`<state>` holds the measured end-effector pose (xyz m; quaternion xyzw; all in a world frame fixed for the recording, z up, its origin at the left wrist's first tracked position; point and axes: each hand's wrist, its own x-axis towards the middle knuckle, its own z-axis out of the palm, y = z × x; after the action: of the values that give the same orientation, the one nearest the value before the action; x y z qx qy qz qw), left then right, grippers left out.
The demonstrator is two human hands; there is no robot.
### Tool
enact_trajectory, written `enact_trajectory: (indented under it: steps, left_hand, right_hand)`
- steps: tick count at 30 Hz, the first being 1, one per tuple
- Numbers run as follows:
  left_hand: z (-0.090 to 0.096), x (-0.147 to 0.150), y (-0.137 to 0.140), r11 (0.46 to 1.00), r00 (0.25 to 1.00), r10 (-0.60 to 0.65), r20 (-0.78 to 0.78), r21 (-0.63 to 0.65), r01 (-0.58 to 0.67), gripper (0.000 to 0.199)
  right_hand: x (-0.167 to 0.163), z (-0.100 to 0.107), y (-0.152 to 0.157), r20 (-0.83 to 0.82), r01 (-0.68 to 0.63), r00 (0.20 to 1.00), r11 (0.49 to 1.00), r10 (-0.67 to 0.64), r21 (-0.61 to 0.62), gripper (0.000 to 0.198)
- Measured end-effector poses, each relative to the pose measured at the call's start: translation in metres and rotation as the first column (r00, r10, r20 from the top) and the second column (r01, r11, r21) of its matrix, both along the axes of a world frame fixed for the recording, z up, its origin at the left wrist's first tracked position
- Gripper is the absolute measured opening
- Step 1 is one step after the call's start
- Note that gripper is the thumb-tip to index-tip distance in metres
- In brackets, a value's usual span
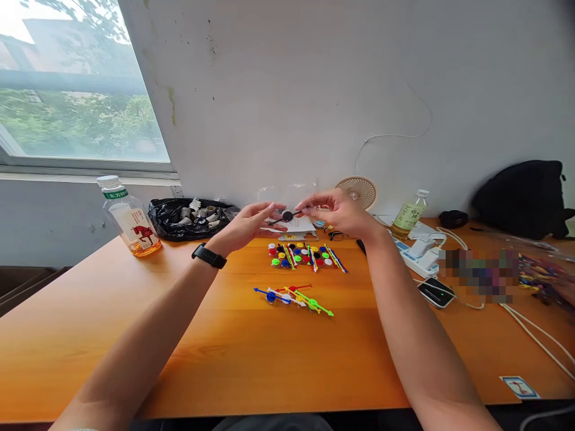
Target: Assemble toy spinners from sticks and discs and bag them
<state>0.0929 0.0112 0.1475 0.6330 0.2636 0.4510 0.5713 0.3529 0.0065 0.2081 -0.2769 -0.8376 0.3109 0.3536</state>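
Between my two hands, above the table, is a black arrow spinner (287, 216) with a round hub and a thin pointer. My right hand (339, 211) pinches the pointer's right end between thumb and fingertips. My left hand (249, 226), with a black watch at the wrist, is closed around the spinner's left side; its exact fingertip contact is hard to make out. Nearer to me on the table lies a loose group of assembled spinners, among them a blue spinner (271, 296) and a green spinner (313, 304). Behind them sit rows of coloured hubs and arrows (305, 256).
To the left stand a bottle (135, 224) and a black plastic bag (168, 218) with scraps in it. A small fan (358, 190), a drink bottle (408, 215), a power strip (420, 258) and a black device (435, 292) with cables are at the right.
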Motion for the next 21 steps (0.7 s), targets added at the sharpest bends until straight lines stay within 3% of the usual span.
enact_trajectory:
  steps: [5, 9, 14, 21]
  left_hand:
    - [0.003, 0.003, -0.004, 1.0, 0.999, -0.009, 0.037, 0.004, 0.009, 0.046]
    - [0.006, -0.001, -0.005, 0.999, 0.999, 0.028, -0.018, -0.03, -0.028, 0.052]
    - [0.008, -0.005, -0.003, 0.995, 0.997, 0.077, 0.002, -0.065, -0.077, 0.057]
    - [0.007, -0.01, 0.001, 0.996, 0.998, 0.057, -0.003, -0.068, -0.057, 0.04]
  right_hand:
    - [0.002, 0.001, -0.003, 0.198, -0.087, 0.976, 0.995, 0.094, -0.043, 0.039]
    - [0.004, -0.001, -0.001, 0.167, -0.044, 0.985, 0.999, 0.048, -0.031, 0.04]
    - [0.004, 0.002, -0.004, 0.134, -0.012, 0.991, 0.996, 0.001, 0.084, 0.033]
    - [0.003, 0.002, -0.004, 0.177, 0.121, 0.97, 0.962, -0.167, 0.243, 0.039]
